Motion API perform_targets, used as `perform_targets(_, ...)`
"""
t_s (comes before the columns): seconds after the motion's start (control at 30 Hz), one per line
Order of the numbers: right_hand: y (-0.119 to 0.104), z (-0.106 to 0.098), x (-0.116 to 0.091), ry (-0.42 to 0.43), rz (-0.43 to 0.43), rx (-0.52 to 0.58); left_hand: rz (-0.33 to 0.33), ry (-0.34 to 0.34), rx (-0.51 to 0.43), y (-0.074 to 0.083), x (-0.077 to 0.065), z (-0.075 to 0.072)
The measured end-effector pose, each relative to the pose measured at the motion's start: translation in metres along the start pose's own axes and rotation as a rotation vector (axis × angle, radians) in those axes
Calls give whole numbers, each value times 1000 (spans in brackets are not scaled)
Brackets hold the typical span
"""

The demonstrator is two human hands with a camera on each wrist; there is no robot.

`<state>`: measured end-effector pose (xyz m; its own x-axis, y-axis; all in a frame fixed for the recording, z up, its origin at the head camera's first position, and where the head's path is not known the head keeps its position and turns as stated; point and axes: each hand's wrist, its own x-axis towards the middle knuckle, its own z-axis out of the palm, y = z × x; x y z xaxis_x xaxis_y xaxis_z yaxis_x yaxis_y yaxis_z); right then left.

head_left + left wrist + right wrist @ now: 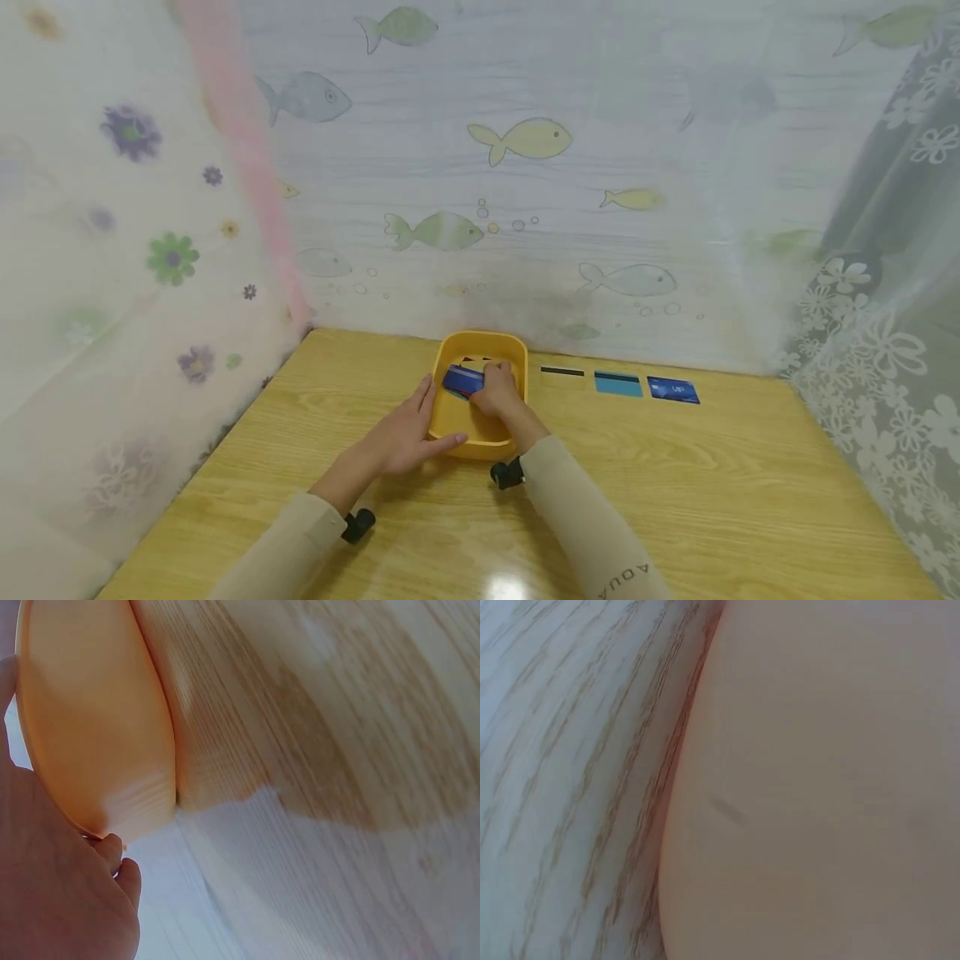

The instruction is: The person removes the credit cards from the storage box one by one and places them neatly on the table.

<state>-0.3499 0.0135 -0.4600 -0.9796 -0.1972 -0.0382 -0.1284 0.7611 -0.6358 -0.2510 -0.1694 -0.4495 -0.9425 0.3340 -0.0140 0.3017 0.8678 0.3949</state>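
Yellow bin on counter, several cards inside. Left hand spread against its left side, thumb over near rim. Right hand inside, fingers curled, pinching blue card. Row of three cards right of bin.

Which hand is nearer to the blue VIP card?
The right. The right hand reaches into the yellow tray, left of the blue VIP card; the left hand is farther left, against the tray's near-left side.
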Motion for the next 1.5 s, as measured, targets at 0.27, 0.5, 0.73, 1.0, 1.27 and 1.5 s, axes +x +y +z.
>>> perform_targets(0.27,-3,-3,4,-3,-2,-37,-2,1,14,0,2,-5)
perform_targets(0.5,-2,-4,-4,11,0,-22,-9,-3,14,1,0,-1)
perform_targets(0.73,0,-4,-10,49,-26,110,5,12,11,2,1,3)
perform_targets(1.0,-3,-2,-8,96,-42,200,-23,-5,29,2,-2,0)
perform_targets(1.27,-2,-5,-3,216,-118,246,-17,1,6,2,1,-1)
perform_targets(1.5,-6,-4,-7,222,-124,288,-1,19,-17,0,-2,1)
